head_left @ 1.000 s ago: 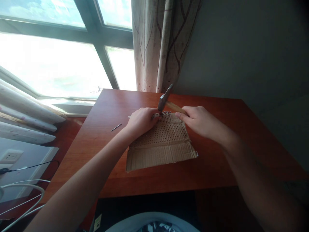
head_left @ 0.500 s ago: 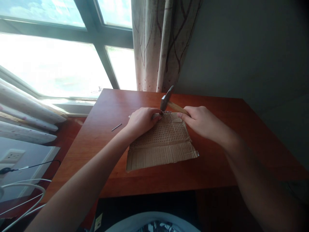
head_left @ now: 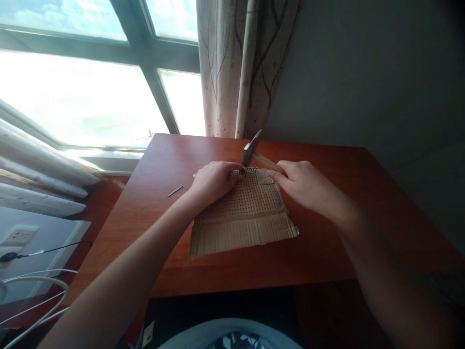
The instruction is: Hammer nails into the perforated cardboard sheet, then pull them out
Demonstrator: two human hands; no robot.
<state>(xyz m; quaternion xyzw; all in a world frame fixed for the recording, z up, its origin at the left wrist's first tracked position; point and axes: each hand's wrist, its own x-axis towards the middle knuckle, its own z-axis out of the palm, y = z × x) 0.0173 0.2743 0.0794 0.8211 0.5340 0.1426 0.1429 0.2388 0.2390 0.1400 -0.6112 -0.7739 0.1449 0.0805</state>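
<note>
A wooden-handled hammer [head_left: 269,162] is gripped by my right hand [head_left: 296,179], with the fingers wrapped round the handle. Its metal head is beside the fingertips of my left hand [head_left: 216,179], at the far edge of a piece of brown cardboard [head_left: 241,235]. My left hand rests on the cardboard with thumb and forefinger pinched together; what they hold is too small to make out. Rows of small holes cover the cardboard's upper part, and small dark upright things line its far edge near the hammer head. To the left lies a thin metal nail-like rod [head_left: 175,191].
The cardboard lies on a reddish-brown wooden table [head_left: 334,242]. Behind it hang patterned curtains [head_left: 225,72] by a bright window. White cables [head_left: 36,278] and a wall socket [head_left: 19,236] are at the lower left. A grey wall [head_left: 363,72] stands at the right.
</note>
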